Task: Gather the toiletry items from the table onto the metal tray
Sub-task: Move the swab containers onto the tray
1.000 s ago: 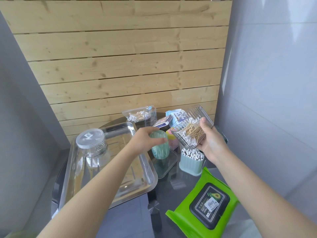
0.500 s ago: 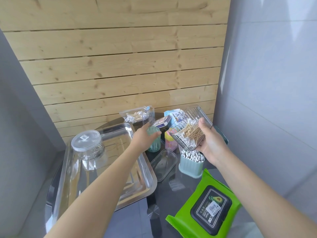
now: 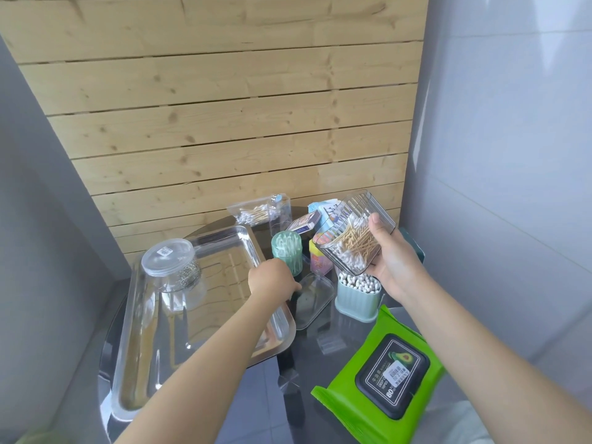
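Observation:
The metal tray (image 3: 224,318) lies on the left of the dark glass table, with a clear lidded jar (image 3: 173,267) standing in it. My right hand (image 3: 395,267) holds a clear ribbed box of cotton swabs (image 3: 354,240) tilted above the table. Below it stands a mint ribbed base full of swabs (image 3: 358,294). My left hand (image 3: 272,280) is low at the tray's right rim, fingertips on the left edge of a flat clear lid (image 3: 315,299); its grip is hidden. A green tube of swabs (image 3: 286,251) stands free just behind that hand.
A green wet-wipe pack (image 3: 381,386) lies at the front right. At the back are a bag of cotton swabs (image 3: 253,213), a tall clear case (image 3: 282,216), a small printed box (image 3: 304,222) and a colourful carton (image 3: 318,262). A wooden wall stands close behind.
My left hand set the green tube down behind the tray's corner, let go, and dropped to the clear lid. My right hand has kept the swab box in place.

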A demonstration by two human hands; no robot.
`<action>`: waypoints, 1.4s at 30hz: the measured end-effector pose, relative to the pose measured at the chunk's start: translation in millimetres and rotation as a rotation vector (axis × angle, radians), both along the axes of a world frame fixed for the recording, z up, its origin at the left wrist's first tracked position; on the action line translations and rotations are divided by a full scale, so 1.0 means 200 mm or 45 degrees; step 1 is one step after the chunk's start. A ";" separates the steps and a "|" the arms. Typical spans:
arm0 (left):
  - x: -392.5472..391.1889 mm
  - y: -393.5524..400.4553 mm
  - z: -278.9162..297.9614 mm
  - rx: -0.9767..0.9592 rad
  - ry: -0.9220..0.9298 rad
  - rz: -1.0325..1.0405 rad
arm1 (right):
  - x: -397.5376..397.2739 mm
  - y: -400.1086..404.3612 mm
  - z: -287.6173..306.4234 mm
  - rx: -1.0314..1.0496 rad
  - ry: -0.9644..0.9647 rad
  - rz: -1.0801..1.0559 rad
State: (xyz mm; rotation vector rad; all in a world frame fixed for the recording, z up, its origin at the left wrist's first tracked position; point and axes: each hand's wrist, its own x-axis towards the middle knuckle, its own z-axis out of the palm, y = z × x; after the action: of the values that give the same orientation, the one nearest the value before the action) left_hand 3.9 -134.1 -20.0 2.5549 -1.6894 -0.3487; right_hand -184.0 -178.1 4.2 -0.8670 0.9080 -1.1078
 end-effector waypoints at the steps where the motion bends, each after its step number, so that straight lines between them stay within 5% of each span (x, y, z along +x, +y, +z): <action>1: -0.01 0.00 0.00 -0.015 0.043 0.018 | -0.01 0.00 0.01 -0.005 0.001 -0.008; 8: 0.01 0.02 0.08 -0.232 0.421 -0.006 | -0.06 -0.01 0.01 -0.004 0.027 -0.039; 16: 0.08 0.13 0.24 -0.392 1.440 0.232 | -0.03 0.02 0.02 -0.053 0.109 0.006; 26: 0.09 0.30 0.30 -0.792 1.894 0.443 | 0.23 0.15 0.07 -0.187 0.458 0.093; 35: 0.07 0.36 0.30 -0.812 1.800 0.285 | 0.46 0.24 0.02 -0.109 0.366 0.042; 42: 0.05 0.40 0.34 -0.675 1.376 0.013 | 0.52 0.26 -0.01 0.074 0.141 0.052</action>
State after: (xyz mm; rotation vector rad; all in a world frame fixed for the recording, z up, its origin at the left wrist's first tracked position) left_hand 14.5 -53.7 47.7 1.4945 -1.1092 -0.9093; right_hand -81.0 -125.1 1.3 -0.9021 1.0047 -1.0011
